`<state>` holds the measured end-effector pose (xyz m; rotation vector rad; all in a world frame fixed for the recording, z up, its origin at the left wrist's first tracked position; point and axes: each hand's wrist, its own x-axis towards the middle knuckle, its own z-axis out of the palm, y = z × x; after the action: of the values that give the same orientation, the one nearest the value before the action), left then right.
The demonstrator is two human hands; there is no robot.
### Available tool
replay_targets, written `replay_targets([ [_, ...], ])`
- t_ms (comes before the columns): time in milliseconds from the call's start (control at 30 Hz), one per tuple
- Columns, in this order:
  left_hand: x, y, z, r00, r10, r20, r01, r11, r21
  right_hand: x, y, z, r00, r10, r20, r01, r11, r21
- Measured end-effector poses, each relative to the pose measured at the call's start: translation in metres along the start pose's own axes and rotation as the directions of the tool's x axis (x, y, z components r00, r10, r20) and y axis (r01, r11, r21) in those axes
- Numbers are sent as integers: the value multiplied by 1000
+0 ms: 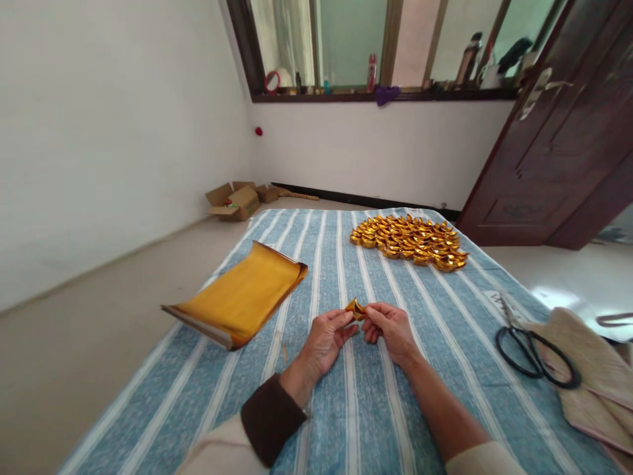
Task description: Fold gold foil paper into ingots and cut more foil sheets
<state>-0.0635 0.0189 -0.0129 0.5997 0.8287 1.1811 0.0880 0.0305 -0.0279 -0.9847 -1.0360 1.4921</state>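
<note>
The left hand (324,340) and right hand (390,328) meet over the striped cloth (346,422), fingertips of both pinched on one small folded gold paper piece (356,309) (held between them, just above the cloth). The piece lies at the fingertips, its long axis running roughly left to right, equally near either hand. The stack of gold sheets (242,297) sits to the left, nearer the left hand; the heap of finished gold ingots (410,241) lies farther ahead to the right, and scissors (531,349) lie on the right.
</note>
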Motion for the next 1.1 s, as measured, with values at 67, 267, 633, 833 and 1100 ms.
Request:
replay_targets([
  [67, -2, 1, 1, 1000, -3, -2, 3, 1000, 22, 0, -1, 1, 1000, 14, -23, -14, 1000, 6],
  [267, -5, 5, 4, 991, 42, -124, -24, 989, 147, 1, -6, -1, 998, 36, -56, -39, 998, -50],
  [633, -3, 11, 0, 945, 269, -185, -125, 823, 555, 0, -7, 3, 999, 4, -35, -16, 933, -359],
  [833, -2, 8, 0, 936, 284, -209, -127, 824, 552, 0, -8, 7, 1000, 20, -12, -23, 891, -453],
  [1100, 0, 8, -1, 927, 295, -231, -131, 834, 536, 0, -14, 10, 999, 14, 48, 13, 848, -530],
])
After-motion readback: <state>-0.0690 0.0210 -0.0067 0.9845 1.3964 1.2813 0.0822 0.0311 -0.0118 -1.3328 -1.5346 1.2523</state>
